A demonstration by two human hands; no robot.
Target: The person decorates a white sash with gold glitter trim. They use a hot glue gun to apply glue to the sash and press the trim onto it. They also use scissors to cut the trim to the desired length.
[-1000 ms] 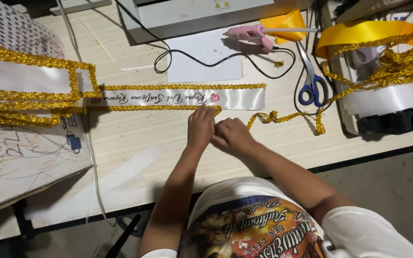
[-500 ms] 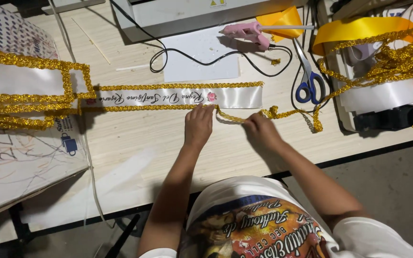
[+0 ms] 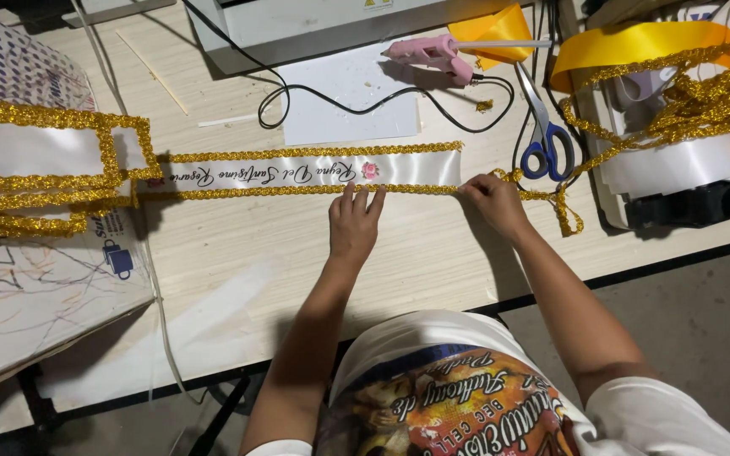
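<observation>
right hand (image 3: 493, 199) had slid further out along the white sash (image 3: 314, 171), now at its right end, pinching the gold glitter trim (image 3: 297, 192) there. left hand (image 3: 355, 225) was flat, fingers spread, pressing the trim onto the sash's lower edge. sash lay flat on the worktop (image 3: 238, 262), blue scissors (image 3: 542, 135) and pink glue gun (image 3: 433, 52) just beyond its right end.

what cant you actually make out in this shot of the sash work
Head view only:
- Whether the gold trim is stuck down under the left hand: the fingers cover it.
- How the right hand grips the trim: the fingers curl over it.
- The white sash to the left: overlapped by other trimmed sashes.
- The machine at the top: cut by the frame edge.
- The glue gun tip: too small to tell if glue shows.
</observation>
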